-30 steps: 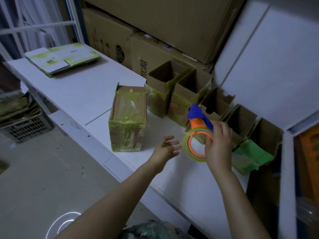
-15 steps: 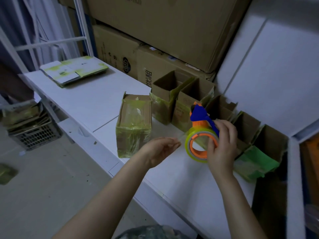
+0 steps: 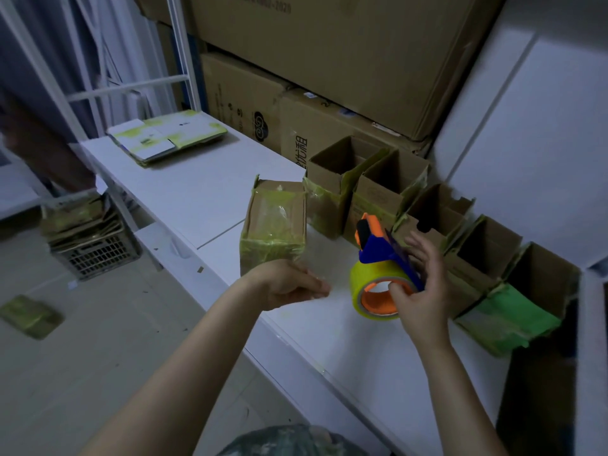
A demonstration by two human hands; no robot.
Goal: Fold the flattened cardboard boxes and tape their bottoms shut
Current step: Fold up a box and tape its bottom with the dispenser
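My right hand (image 3: 419, 291) holds a tape dispenser (image 3: 378, 248) of blue and orange plastic, thumb hooked into the orange core of its yellow-green tape roll (image 3: 365, 278). My left hand (image 3: 289, 286) is just left of the roll with curled fingers, pinching the clear loose tape end. Behind that hand a folded cardboard box (image 3: 273, 232) stands on the white table (image 3: 197, 199), its upturned face covered in tape. A stack of flattened boxes (image 3: 167, 136) lies at the table's far left end.
Several open folded boxes (image 3: 434, 212) stand in a row along the back right, the nearest with a green side (image 3: 513, 317). Large cartons (image 3: 329, 60) are piled behind. A plastic crate (image 3: 95, 255) of flattened cardboard and a loose piece (image 3: 31, 317) lie on the floor.
My left hand moved in to the roll, closed its fingers on the tape end and drew away to the left. The dispenser has tilted and lowered in my right hand.
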